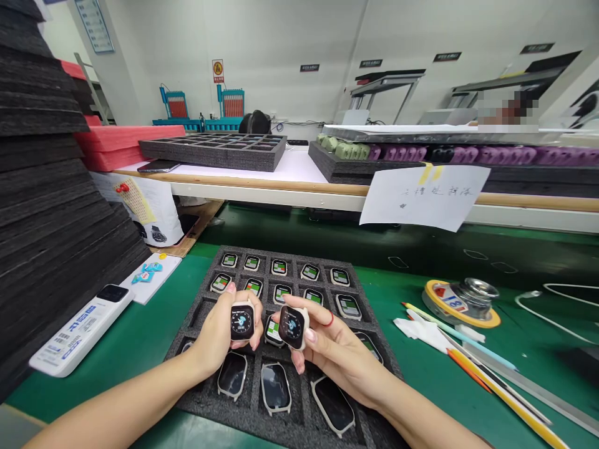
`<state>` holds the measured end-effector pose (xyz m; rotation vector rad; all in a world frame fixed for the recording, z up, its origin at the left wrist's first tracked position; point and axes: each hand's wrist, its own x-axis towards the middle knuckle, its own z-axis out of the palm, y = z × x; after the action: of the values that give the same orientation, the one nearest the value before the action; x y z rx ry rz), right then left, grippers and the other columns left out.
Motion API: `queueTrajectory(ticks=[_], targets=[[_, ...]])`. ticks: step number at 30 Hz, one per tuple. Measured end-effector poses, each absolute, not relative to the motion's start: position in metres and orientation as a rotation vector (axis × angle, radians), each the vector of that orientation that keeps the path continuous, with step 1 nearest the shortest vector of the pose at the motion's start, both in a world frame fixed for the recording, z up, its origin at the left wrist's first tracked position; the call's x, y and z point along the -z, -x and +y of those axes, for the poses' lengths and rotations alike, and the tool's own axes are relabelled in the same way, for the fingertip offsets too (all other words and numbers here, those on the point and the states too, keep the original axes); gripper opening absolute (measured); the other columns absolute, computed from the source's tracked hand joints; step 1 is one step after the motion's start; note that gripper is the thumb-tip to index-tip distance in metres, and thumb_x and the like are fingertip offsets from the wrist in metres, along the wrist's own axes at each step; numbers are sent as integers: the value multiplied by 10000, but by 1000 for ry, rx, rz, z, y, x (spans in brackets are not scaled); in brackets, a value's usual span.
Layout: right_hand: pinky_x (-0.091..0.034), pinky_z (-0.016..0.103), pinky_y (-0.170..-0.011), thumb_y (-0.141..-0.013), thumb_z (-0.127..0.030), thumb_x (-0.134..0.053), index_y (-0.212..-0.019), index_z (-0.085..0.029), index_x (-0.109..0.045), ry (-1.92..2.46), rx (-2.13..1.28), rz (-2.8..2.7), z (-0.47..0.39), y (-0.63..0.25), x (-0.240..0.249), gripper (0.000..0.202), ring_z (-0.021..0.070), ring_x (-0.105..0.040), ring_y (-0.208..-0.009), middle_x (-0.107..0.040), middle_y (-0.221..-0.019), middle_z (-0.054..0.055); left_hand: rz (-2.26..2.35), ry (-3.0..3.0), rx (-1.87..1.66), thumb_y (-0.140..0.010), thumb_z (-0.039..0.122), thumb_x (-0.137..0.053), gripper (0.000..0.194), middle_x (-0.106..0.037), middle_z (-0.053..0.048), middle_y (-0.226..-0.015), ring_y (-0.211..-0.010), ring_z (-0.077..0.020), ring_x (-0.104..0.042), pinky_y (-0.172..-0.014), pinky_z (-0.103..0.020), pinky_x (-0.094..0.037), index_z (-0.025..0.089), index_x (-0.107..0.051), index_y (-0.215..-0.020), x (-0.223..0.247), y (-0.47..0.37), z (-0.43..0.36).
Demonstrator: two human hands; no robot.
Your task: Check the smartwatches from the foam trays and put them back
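Observation:
My left hand point(219, 327) is closed around a smartwatch point(242, 321) without a strap, its lit dial facing me. In my right hand point(334, 340) is a second smartwatch point(292, 327), tilted, its dial also lit. Both hands hover over a black foam tray point(250, 393) divided into compartments. Several watches with green and white screens, such as one top-row watch point(279, 267), sit in the far rows. Nearer me lie watches with dark screens, among them a front-row watch point(276, 388). My hands and forearms hide part of the tray.
A white boxy device point(82, 330) lies at left beside tall stacked black foam point(42, 187). On the right are a tape roll point(461, 305), a glass jar, pens point(505, 399), tissue and a metal ruler. A shelf point(262, 190) above holds more foam trays point(215, 149).

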<state>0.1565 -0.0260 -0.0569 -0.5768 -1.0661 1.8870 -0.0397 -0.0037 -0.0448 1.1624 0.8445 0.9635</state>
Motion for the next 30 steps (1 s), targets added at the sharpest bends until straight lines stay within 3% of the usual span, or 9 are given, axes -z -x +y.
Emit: queueTrajectory(ticks=[8, 13, 18, 22, 30], targets=[[-511, 263, -657, -839, -344, -732, -1207, -348, -664, 504, -1919, -1084, -25, -157, 58, 375, 89, -623, -648, -645, -926, -13, 850, -1139, -957, -913, 626, -276, 580, -541, -8, -432, -348, -65, -279, -372, -190, -168, 170, -508, -641, 43, 38, -3], [-519, 250, -689, -852, -346, -721, -1220, -356, -655, 496, -1949, -1110, -24, -157, 59, 374, 68, -626, -664, -656, -1057, 5, 840, -1127, -948, -918, 605, -294, 550, -558, -4, -443, -345, -62, -271, -370, -186, -168, 167, -527, -679, 43, 39, -3], [-518, 244, -686, -856, -360, -714, -1218, -358, -654, 494, -1954, -1139, -24, -157, 58, 367, 63, -626, -661, -665, -1066, 10, 838, -1146, -956, -931, 586, -256, 570, -532, -2, -422, -345, -63, -270, -370, -188, -173, 171, -505, -630, 44, 38, -3], [-523, 259, -715, -856, -364, -714, -1260, -355, -625, 507, -1971, -1137, -25, -158, 59, 413, 72, -635, -686, -663, -1100, 25, 839, -1150, -934, -933, 574, -272, 534, -555, 3, -440, -341, -62, -260, -368, -184, -166, 170, -535, -704, 44, 38, -3], [-521, 245, -686, -856, -356, -714, -1220, -358, -651, 525, -1944, -1111, -24, -156, 58, 369, 69, -628, -665, -658, -1000, -10, 847, -1152, -934, -929, 585, -261, 564, -536, -3, -433, -355, -64, -283, -372, -184, -175, 169, -510, -640, 43, 38, -4]])
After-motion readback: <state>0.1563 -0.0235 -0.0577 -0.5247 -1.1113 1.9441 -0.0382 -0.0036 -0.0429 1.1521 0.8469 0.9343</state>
